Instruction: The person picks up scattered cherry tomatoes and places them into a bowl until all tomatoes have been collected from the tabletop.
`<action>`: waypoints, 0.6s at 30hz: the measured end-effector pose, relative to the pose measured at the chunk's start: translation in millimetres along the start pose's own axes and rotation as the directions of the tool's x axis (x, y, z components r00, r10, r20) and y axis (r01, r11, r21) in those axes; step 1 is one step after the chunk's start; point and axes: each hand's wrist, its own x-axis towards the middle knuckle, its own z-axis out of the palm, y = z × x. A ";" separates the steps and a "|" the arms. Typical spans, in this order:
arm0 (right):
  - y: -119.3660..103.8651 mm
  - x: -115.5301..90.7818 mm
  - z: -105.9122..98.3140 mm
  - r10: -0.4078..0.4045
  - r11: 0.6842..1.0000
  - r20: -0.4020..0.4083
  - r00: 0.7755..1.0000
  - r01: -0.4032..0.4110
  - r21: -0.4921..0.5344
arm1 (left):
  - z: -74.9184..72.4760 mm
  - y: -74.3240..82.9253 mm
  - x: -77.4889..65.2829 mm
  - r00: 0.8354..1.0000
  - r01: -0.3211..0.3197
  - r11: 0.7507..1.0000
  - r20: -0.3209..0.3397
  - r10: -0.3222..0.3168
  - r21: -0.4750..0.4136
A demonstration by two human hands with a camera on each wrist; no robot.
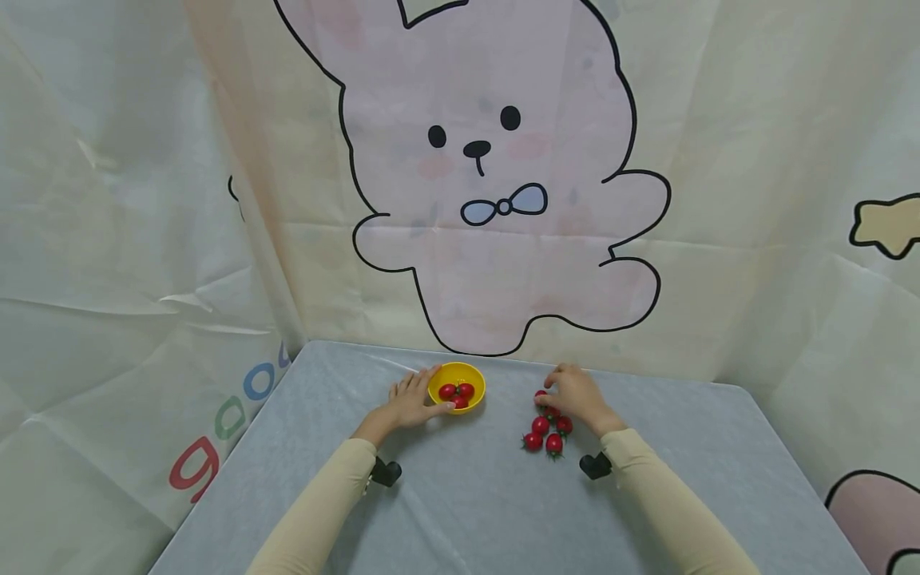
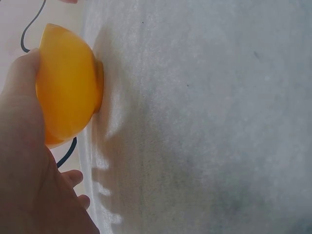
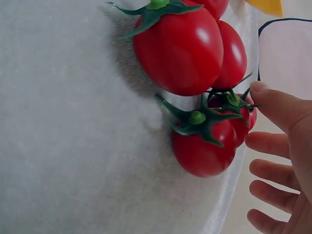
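In the head view my left hand (image 1: 411,403) holds a small yellow bowl (image 1: 480,391), its thumb on the near rim and fingers along the left side. The left wrist view shows the thumb (image 2: 24,73) on the rim of the bowl (image 2: 70,83). Inside lie three red cherry tomatoes (image 1: 458,402). My right hand (image 1: 577,395) is over the far end of a group of cherry tomatoes (image 1: 541,425) with green stems. Its thumb (image 3: 280,105) and index finger (image 3: 268,144) are parted at the farthest tomato (image 3: 253,118), mostly hidden behind a nearer one.
Both hands work over a table with a pale grey-blue cloth (image 1: 460,511). Behind it hangs a cream curtain (image 1: 733,303) printed with a cartoon animal. Black straps with small devices (image 1: 595,465) sit at both wrists.
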 end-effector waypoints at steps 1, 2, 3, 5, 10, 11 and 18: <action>0.1 0.0 0.5 0.003 1.000 0.006 1.000 -0.003 -0.002 | -0.1 -0.1 0.1 1.000 -0.002 1.000 0.000 0.002 0.002; 0.2 0.0 0.9 0.007 1.000 0.010 1.000 -0.007 -0.004 | -0.1 0.0 0.1 1.000 -0.004 1.000 0.001 0.004 0.005; 0.2 0.0 1.2 0.010 1.000 0.015 1.000 -0.010 -0.006 | -0.1 0.0 0.1 1.000 -0.005 1.000 0.001 0.005 0.007; 0.0 -0.1 2.3 0.015 1.000 0.022 1.000 -0.014 -0.004 | -0.2 -0.3 0.3 1.000 -0.007 1.000 0.002 0.007 0.012; -0.1 -0.1 4.6 0.008 1.000 0.031 0.999 -0.008 0.001 | -0.2 -1.2 0.4 1.000 -0.007 1.000 0.002 0.007 0.013; 0.0 0.0 5.0 0.008 1.000 0.031 0.999 -0.008 0.001 | -0.1 -1.3 0.4 1.000 -0.007 1.000 0.002 0.007 0.014; -0.7 0.7 5.1 -0.010 1.000 0.036 0.999 0.010 0.004 | 0.0 -1.0 0.2 1.000 -0.009 1.000 0.002 0.009 0.011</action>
